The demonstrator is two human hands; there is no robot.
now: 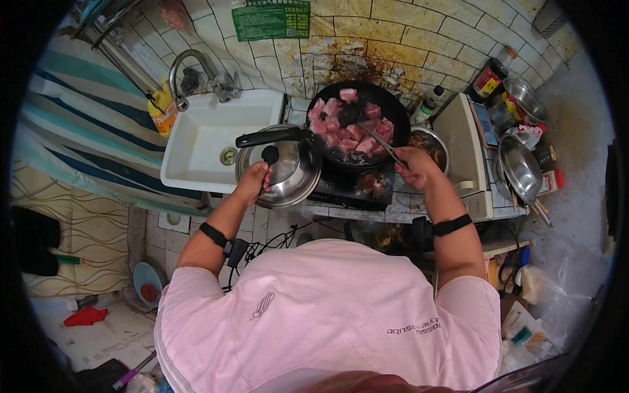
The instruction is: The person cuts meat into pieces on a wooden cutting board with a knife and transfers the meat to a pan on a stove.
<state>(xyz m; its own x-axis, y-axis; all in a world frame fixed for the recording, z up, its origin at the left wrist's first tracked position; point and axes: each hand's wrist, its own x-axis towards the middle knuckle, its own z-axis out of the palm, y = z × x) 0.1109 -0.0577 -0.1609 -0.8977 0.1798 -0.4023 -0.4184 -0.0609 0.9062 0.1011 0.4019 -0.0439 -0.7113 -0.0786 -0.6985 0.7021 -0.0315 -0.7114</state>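
Chunks of raw-looking pink meat [366,144] lie in a black wok [407,123] on a black cooktop [354,194]. My right hand [416,166] grips the metal handle of a ladle or turner [381,140], whose dark, rounded head is among the meat. The wok's black handle [272,136] points left, above a steel-rimmed glass lid [295,184]. My left hand [254,182] is closed around a thin black handle with a rounded end [270,154], in front of the lid; whether this belongs to the lid cannot be told.
A white sink [196,172] with a curved faucet [189,56] stands left. Right of the wok are a metal bowl of brown food [444,147], a bottle [427,105] and a cream appliance [457,142]. Farther right are a phone [484,125] and a steel pan [522,167]. Black cables [275,240] hang below.
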